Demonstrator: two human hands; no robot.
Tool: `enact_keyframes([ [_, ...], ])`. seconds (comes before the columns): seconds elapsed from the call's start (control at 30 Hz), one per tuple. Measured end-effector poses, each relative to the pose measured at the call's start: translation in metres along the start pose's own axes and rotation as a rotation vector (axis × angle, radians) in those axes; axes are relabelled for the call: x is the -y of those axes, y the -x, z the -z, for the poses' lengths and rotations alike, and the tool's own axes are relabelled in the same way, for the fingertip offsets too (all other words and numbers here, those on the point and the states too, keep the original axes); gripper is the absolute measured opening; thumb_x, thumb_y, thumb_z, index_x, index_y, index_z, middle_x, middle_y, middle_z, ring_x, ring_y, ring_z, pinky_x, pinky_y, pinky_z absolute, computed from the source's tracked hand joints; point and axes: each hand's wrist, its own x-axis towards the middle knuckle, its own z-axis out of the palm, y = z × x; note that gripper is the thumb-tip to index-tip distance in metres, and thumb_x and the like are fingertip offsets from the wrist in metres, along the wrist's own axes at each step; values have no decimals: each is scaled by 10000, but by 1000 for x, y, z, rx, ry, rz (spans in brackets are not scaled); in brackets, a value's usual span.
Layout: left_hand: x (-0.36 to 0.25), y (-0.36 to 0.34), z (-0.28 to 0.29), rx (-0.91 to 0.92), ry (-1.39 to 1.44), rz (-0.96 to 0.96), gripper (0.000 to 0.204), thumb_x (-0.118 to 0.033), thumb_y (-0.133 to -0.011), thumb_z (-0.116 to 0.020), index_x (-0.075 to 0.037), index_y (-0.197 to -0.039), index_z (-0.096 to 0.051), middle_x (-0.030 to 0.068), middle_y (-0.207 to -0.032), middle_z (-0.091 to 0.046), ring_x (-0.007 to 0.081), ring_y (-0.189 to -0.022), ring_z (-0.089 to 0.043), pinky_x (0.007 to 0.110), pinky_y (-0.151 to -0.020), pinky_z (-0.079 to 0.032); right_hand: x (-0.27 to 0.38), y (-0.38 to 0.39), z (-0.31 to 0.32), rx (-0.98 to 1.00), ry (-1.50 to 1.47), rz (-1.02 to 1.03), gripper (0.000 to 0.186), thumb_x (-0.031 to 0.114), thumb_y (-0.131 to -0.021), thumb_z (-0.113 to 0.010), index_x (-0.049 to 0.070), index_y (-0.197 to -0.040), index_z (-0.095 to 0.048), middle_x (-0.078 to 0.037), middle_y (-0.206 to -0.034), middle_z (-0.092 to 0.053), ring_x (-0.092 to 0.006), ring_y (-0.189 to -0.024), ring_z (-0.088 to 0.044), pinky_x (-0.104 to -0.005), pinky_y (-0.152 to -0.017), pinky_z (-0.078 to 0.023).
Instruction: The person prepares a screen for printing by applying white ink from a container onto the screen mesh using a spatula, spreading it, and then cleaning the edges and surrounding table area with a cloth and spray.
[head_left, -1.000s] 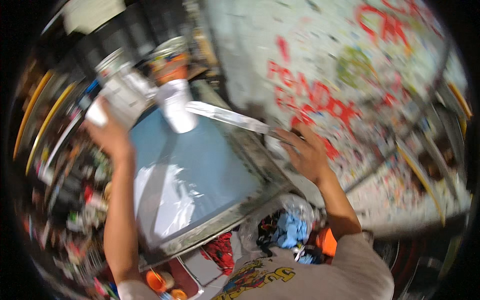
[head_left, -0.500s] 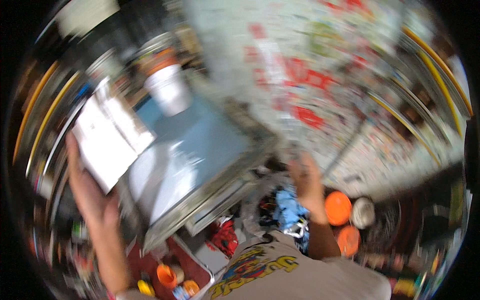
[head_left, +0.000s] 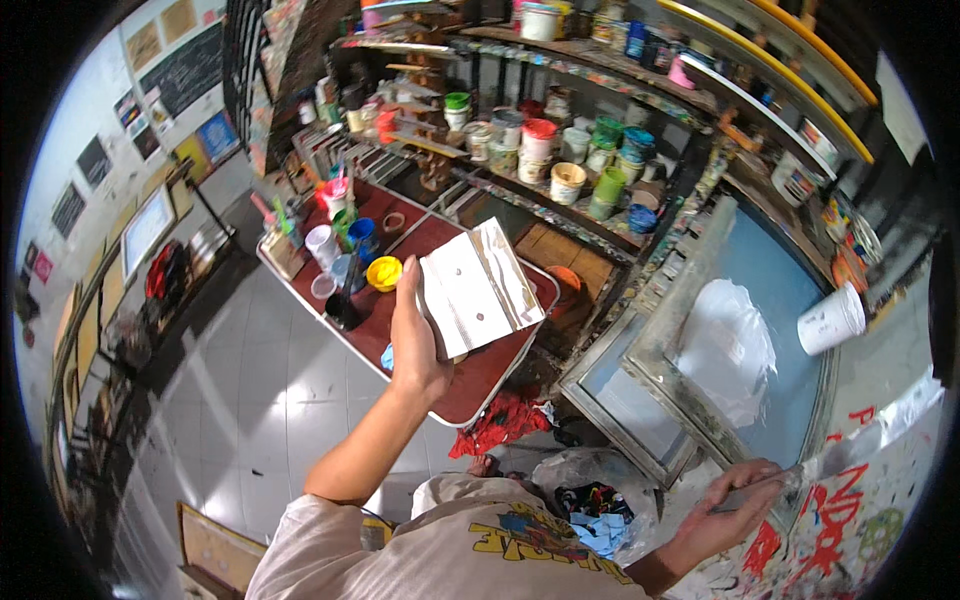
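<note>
My left hand (head_left: 418, 345) grips a flat, white, rectangular panel (head_left: 470, 290) by one edge; it has two small dark spots and a brown-smeared strip along its far side. I cannot make out its exact kind. Over at the lower right, my right hand (head_left: 730, 505) is closed around a thin grey flat tool (head_left: 757, 492), partly hidden by the fingers. Beyond that hand lies a framed blue printing screen (head_left: 790, 250) with a wide patch of white paint (head_left: 728, 350) on it. A white paint-smeared tub (head_left: 832, 318) stands at the screen's far edge.
A red-topped table (head_left: 470, 400) with white edging carries cups, including a yellow one (head_left: 384, 273). Shelves (head_left: 500, 165) of paint tubs run behind. A smaller frame (head_left: 630, 395) sits beside the screen. Below are red cloth (head_left: 500, 430) and a plastic bag (head_left: 600, 480) of rags.
My view has swung left, so the screen now sits at the right and the red table near the middle. The white panel is still in my left hand, now above the table.
</note>
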Motion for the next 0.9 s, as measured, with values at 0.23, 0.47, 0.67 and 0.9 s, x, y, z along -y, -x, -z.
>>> enact_keyframes([
  [0.23,56,7,69,-361,221,-133,509,-527,-991,-536,-138,-1318,-558,26,-1204,-670,181,-1061,-677,363,-928,-538,5,28,-64,895,-360,-82,352,351,-1065,-444,17,-954,-457,-128,-844,-534,-127,-452,-409,-240,-393,-282],
  [0.47,46,18,124,-197,113,50,422,-272,-1016,-576,-44,-1367,-522,126,-1287,-648,246,-1162,-656,380,-941,-580,-15,-10,-61,424,-293,-3,351,335,-1082,-401,2,-1009,-487,-139,-936,-525,-120,-535,-411,-226,-461,-291],
  [0.67,22,5,119,-99,4,263,429,-91,-920,-652,54,-1303,-526,157,-1231,-633,250,-1101,-669,312,-840,-633,-16,-43,-42,364,-92,244,335,356,-1087,-373,32,-1085,-460,-60,-890,-424,-93,-550,-314,-187,-487,-246],
  [0.9,3,-93,100,12,-185,290,432,-216,-951,-625,-8,-1320,-541,121,-1218,-665,203,-1073,-682,319,-800,-628,-49,-79,-5,818,-860,146,582,382,-1086,-407,157,-1588,-219,-81,-1191,-505,-242,-1019,-482,-445,-874,-509],
])
